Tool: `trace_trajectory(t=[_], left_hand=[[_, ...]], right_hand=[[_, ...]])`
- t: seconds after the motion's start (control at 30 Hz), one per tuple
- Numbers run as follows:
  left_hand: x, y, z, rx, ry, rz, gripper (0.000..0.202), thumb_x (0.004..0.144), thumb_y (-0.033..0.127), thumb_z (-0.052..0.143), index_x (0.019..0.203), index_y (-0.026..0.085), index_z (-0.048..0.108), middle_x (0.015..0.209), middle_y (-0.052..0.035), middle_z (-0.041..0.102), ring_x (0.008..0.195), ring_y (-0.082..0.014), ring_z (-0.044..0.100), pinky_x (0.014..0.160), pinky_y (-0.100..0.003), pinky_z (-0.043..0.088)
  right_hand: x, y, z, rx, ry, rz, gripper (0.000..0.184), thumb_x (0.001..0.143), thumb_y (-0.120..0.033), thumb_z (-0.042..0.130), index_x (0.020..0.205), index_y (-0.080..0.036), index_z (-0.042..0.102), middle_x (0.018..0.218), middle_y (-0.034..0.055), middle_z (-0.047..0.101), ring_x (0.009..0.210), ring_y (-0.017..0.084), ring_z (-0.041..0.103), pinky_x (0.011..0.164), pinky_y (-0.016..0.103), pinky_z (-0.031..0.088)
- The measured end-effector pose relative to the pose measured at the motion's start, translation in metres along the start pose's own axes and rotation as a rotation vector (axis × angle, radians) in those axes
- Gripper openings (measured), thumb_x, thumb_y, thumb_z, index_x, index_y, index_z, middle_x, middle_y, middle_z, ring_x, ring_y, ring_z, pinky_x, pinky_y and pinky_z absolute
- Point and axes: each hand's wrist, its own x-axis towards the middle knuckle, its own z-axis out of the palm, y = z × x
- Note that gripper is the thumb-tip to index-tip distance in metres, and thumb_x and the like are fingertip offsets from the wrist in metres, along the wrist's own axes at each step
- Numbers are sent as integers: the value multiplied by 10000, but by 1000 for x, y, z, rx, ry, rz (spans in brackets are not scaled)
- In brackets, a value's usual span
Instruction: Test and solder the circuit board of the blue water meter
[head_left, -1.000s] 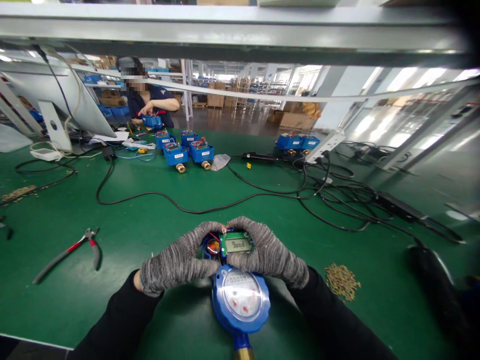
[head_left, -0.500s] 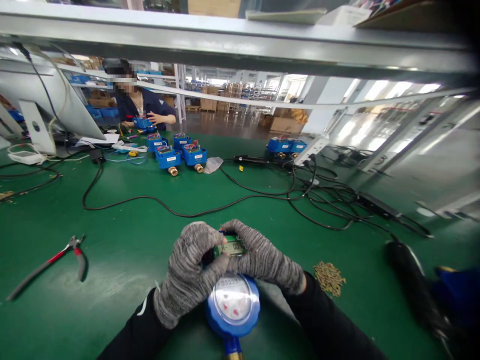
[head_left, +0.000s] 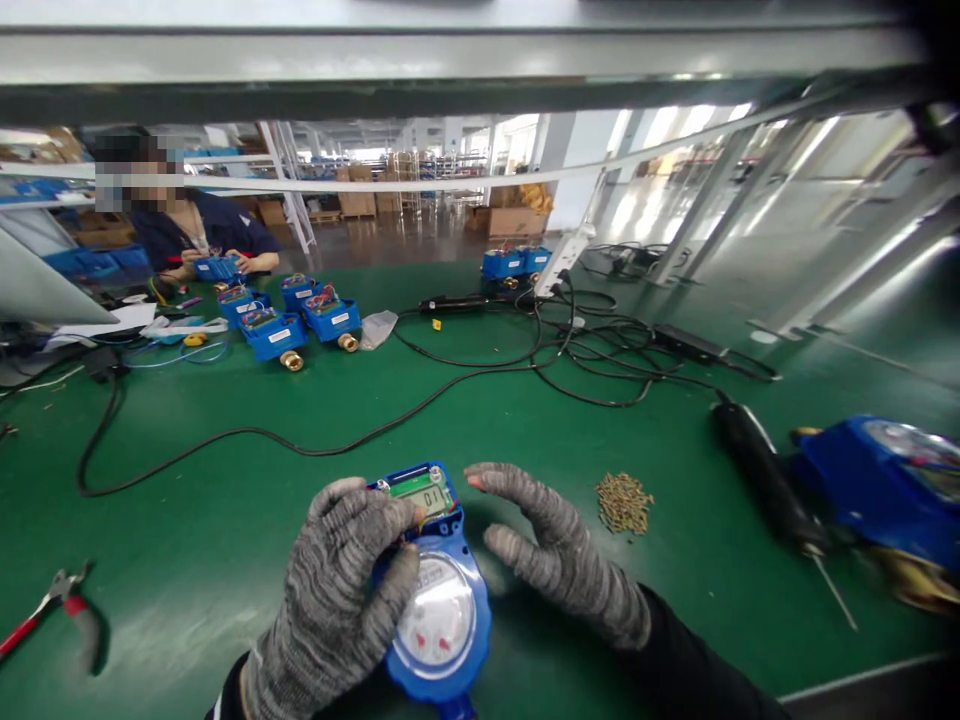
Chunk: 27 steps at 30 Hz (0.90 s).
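Note:
A blue water meter (head_left: 439, 620) with a round dial and a small green display board (head_left: 424, 492) lies on the green table (head_left: 225, 520) right in front of me. My left hand (head_left: 337, 590), in a grey knit glove, grips the meter's left side with the fingers wrapped over its top by the display. My right hand (head_left: 551, 550), also gloved, hovers just right of the meter with its fingers spread and nothing in it.
A pile of small brass screws (head_left: 624, 501) lies right of my right hand, then a black electric screwdriver (head_left: 765, 480) and another blue meter (head_left: 885, 490). Red-handled pliers (head_left: 56, 610) lie at left. Black cables (head_left: 465, 370) cross the middle. Several blue meters (head_left: 285, 320) stand before a co-worker (head_left: 195, 235).
My right hand has come off the display board and opened to the right. My left hand has stayed on the meter. The view has swung right, bringing the screwdriver and second meter closer.

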Motion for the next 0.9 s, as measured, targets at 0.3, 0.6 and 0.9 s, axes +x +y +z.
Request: trace_trajectory(t=[0.3,0.6,0.9], left_hand=[[3,0,-5,-6,-30,2,366,844,71,608,1196,164,568,1088,-59,680,1146,-190,556,1113,-375,373],[3,0,-7,24,-39,15,365,837,80,612,1191,152,562,1106,-58,674,1141,-177,565,1157,-347,336],[-4,4,-7,85,-38,-88,409,844,132,597,1241,209,544,1142,-54,685,1147,-212,582,1049,-381,443]], right_hand=[[-10,1,16,-55,-27,-196,492,961,-227,543,1443,-291,472,1371,98,571,1266,242,546,1049,438,495],[-11,-4,18,-113,-10,-194,547,922,-125,529,1451,-232,441,1353,99,573,1257,215,542,1055,382,490],[20,-18,21,-392,-59,-409,405,925,-200,496,1329,-217,523,1319,94,583,1313,265,474,1133,523,377]])
